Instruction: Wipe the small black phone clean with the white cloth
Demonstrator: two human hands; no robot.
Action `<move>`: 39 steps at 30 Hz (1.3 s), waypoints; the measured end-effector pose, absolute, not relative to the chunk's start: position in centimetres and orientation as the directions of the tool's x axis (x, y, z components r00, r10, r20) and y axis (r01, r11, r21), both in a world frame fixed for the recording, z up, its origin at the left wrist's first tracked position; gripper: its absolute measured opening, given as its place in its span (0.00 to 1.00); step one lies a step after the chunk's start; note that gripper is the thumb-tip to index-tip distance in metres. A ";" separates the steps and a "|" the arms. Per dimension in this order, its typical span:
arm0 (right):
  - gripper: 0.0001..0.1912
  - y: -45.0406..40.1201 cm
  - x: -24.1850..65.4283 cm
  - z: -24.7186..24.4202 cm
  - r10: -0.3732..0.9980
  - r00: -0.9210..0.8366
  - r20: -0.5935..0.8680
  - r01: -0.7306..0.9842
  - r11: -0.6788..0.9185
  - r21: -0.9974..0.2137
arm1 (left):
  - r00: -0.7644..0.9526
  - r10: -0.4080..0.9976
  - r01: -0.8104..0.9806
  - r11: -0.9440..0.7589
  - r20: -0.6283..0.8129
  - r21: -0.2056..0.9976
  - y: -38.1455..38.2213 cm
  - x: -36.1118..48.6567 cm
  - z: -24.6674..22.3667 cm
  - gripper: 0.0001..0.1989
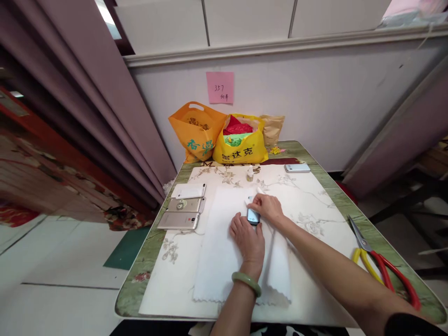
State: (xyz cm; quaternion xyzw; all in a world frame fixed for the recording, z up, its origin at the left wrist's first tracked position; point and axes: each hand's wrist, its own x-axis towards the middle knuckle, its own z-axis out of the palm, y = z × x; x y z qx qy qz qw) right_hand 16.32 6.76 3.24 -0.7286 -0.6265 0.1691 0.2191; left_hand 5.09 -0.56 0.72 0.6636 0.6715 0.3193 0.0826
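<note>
A small dark-edged phone (253, 216) with a pale, shiny face lies on a white cloth (219, 252) with a scalloped edge. My left hand (247, 238), a green bangle at its wrist, rests on the cloth and grips the phone's lower end between thumb and fingers. From the right, my right hand (268, 205) reaches over the phone's upper part, its fingers pinched. White tips of cloth show around those fingers, and the cloth's right side is folded up beneath the forearm. My fingers hide part of the phone's top.
Several phones are about: a white one (189, 190), a gold one (184, 205) and another (178, 220) at left, a silver one (297, 168) at back right. A small bottle (249, 174) stands behind the cloth. Scissors (364, 242) lie at right. Orange (198, 130) and yellow (241, 151) bags stand behind.
</note>
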 end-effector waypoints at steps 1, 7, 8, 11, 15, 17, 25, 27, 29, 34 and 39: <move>0.13 5.5 16.6 3.0 0.995 0.099 0.029 0.823 -0.065 -0.564 | -0.103 0.944 0.839 -0.088 0.315 0.536 -0.6 5.1 0.7 0.13; 0.16 3.6 18.6 2.4 0.993 0.117 0.022 0.798 -0.080 -0.597 | -0.084 0.941 0.852 -0.102 0.327 0.513 -0.4 5.0 0.6 0.12; 0.16 4.5 18.7 2.5 0.986 0.168 0.022 0.802 -0.124 -0.584 | -0.084 0.941 0.853 -0.102 0.328 0.511 -0.4 5.0 0.6 0.13; 0.16 7.1 18.8 3.0 0.962 0.272 0.030 0.814 -0.213 -0.540 | -0.089 0.941 0.852 -0.099 0.328 0.514 -0.5 5.0 0.6 0.13; 0.15 6.5 18.2 3.5 0.982 0.169 0.087 0.851 -0.100 -0.515 | -0.095 0.941 0.848 -0.094 0.324 0.521 -0.5 5.0 0.5 0.13; 0.14 4.9 18.0 3.7 0.997 0.032 0.066 0.841 0.008 -0.541 | -0.099 0.941 0.849 -0.089 0.324 0.520 -0.5 5.0 0.5 0.12; 0.13 4.4 16.8 4.4 0.996 -0.058 -0.063 0.827 0.013 -0.562 | -0.104 0.947 0.846 -0.077 0.304 0.527 -0.1 5.2 0.5 0.13; 0.14 5.4 16.2 4.4 0.996 -0.053 -0.067 0.838 0.008 -0.546 | -0.119 0.946 0.841 -0.066 0.302 0.538 0.0 5.2 0.5 0.14; 0.15 6.1 16.0 4.3 0.995 -0.056 -0.077 0.839 0.005 -0.544 | -0.138 0.943 0.833 -0.055 0.304 0.550 0.0 5.3 0.4 0.16; 0.18 7.9 17.3 3.2 0.998 0.057 -0.005 0.841 -0.050 -0.538 | -0.126 0.942 0.831 -0.071 0.310 0.552 -0.2 5.2 0.3 0.16; 0.18 10.2 18.4 2.4 0.958 0.282 0.053 0.862 -0.229 -0.452 | -0.116 0.942 0.847 -0.072 0.315 0.526 -0.2 5.2 0.4 0.16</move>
